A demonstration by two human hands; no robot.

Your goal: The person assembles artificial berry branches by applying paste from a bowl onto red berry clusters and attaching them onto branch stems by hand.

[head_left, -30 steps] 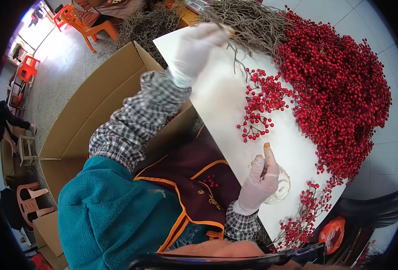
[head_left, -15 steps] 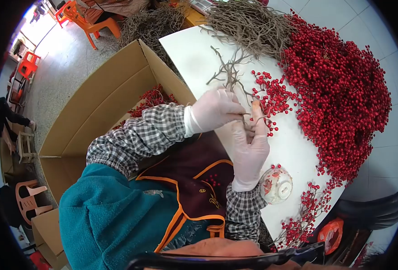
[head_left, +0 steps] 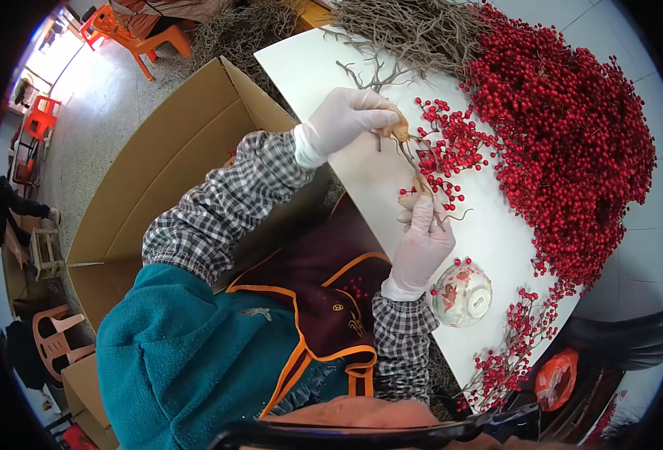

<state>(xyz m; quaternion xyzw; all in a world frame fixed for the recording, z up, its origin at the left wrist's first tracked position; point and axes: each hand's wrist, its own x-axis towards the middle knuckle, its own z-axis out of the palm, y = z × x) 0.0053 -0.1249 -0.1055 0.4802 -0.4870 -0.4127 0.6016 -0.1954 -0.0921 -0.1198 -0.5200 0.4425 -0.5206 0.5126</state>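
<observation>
My left hand [head_left: 350, 124], in a pale glove, pinches a bare brown twig [head_left: 407, 152] near its upper branches. Below it on the white table's near side, my right hand [head_left: 423, 244], gloved too, has thumb and fingers closed on the twig's lower stem. Thin forked ends of the twig spread above my left hand. Just beyond the twig, a loose sprig of red berries [head_left: 459, 142] lies on the white table [head_left: 496, 251]. Beside my right hand is an upturned patterned bowl [head_left: 463, 295] with a few red berries near it.
A large heap of red berry stems [head_left: 564, 150] covers the table's right side, with a pile of bare twigs [head_left: 414, 34] at the top. More berry sprigs [head_left: 508, 352] lie at the lower edge. An open cardboard box [head_left: 151, 157] stands at the left, orange chairs [head_left: 140, 37] beyond.
My left hand reached to the twig pile, then came back with a bare twig. Since half a second ago it has moved up along the twig, away from my right hand, which has closed on the stem.
</observation>
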